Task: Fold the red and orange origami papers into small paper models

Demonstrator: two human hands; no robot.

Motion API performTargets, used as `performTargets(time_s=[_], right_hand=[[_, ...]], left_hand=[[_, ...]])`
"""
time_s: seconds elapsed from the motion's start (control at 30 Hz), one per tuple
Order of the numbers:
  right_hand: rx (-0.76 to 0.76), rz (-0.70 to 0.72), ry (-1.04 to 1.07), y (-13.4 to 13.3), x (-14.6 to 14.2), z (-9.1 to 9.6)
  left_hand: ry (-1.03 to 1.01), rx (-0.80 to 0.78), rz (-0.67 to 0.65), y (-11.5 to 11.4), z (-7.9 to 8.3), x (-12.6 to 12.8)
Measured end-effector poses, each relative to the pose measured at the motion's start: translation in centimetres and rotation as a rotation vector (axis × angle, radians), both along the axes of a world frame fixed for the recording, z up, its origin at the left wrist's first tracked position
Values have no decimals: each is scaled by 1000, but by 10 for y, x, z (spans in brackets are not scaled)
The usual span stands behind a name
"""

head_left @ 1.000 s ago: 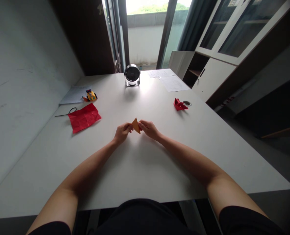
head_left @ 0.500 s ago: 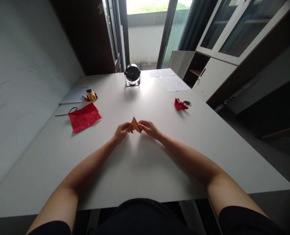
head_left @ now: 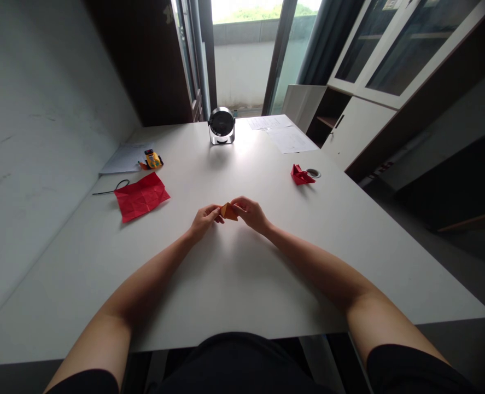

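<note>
The orange paper [head_left: 229,212], a slim triangle earlier, now shows us a squat, faceted shape. Our left hand [head_left: 203,221] and right hand [head_left: 252,213] pinch it in their fingers [head_left: 214,211], over the smooth white bench [head_left: 242,284].

- The folded orange paper [head_left: 230,212] fills the gap between the left hand [head_left: 204,221] and the right hand [head_left: 251,214].
- Nearer the body, the white table [head_left: 234,290] leaves open room between the forearms.
- Leftward, the red sheet [head_left: 141,198] lies flat, with the yellow toy [head_left: 153,160] behind it.
- Straight ahead, a hand could pass until the upright round black device [head_left: 221,123].
- Rightward, a lane runs to the red folded paper [head_left: 301,175] and tape roll [head_left: 316,173].
</note>
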State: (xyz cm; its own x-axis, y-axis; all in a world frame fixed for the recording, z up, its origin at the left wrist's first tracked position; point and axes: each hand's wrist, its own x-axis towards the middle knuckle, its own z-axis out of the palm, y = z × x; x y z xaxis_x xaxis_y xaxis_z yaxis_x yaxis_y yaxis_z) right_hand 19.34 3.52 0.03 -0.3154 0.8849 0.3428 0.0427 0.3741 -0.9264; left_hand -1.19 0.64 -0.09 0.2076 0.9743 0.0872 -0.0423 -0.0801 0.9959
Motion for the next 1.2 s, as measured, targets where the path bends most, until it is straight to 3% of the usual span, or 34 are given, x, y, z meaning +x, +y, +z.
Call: performTargets(time_s=[0.53,0.7,0.93,1.2], right_hand=[[-4,21,-11,3,0,-4],[-44,88,22,2,0,-2],[-67,120,-217,4,1,-5],[-74,170,-316,7,1,-9]], left_hand=[[-27,-27,18,1,-2,1],[-26,0,70,2,-5,2],[42,120,167,0,-8,2],[102,163,240,-3,-6,2]])
